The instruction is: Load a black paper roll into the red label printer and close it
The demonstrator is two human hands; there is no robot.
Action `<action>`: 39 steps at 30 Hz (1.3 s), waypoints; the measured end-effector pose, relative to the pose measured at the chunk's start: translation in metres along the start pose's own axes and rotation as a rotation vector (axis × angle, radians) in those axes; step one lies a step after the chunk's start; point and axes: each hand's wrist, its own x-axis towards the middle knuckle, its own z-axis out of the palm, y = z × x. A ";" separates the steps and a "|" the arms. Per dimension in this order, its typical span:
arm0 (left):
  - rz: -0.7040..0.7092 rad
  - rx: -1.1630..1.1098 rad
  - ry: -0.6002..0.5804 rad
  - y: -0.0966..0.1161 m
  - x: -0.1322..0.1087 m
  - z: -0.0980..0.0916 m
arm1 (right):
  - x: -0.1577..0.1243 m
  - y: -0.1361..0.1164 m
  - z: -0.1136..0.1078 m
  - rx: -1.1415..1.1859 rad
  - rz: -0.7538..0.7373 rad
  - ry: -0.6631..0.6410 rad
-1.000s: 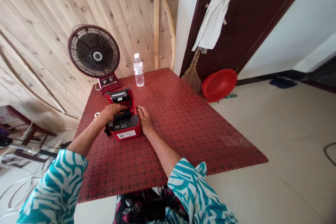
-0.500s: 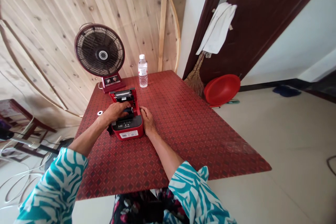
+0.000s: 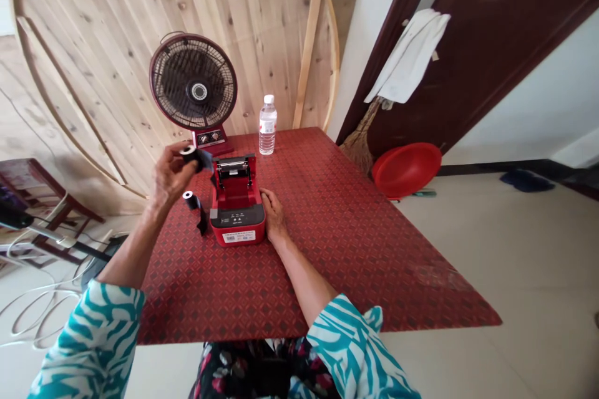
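A red and black label printer point(image 3: 238, 224) stands on the table with its top raised and its red inner bay showing. My left hand point(image 3: 169, 177) is raised at its left, fingers closed round a black ribbon roll point(image 3: 191, 154) with a white core. From that roll a dark strip trails toward the printer's raised top. Below my left hand, a second black roll point(image 3: 189, 199) rests on the table, with a dark strip hanging off toward the printer. My right hand point(image 3: 275, 217) grips the printer's right side; some of its fingers are hidden.
Behind the printer stand a fan point(image 3: 199, 92) and a water bottle point(image 3: 267, 128). The patterned red table point(image 3: 355, 249) ends at a slanted right edge. Beyond it are a red basin point(image 3: 407, 168), a broom point(image 3: 360, 134) and a door with a white cloth point(image 3: 414, 59).
My left hand has come up and left out of the printer's bay with the ribbon roll. The bay is now exposed. My right hand keeps to the printer's side. The view has shifted slightly.
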 end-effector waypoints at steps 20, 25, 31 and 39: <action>-0.427 0.858 -0.480 -0.080 0.017 0.023 | -0.001 -0.002 0.000 -0.020 -0.001 -0.007; -0.451 0.361 -0.308 -0.087 0.002 0.009 | 0.001 0.002 0.001 -0.002 -0.008 0.017; -0.530 -0.154 0.025 -0.098 -0.043 -0.023 | 0.000 0.000 0.000 0.011 0.018 0.012; -0.554 -0.077 -0.068 -0.098 -0.068 -0.006 | -0.001 -0.002 0.000 0.003 0.041 0.028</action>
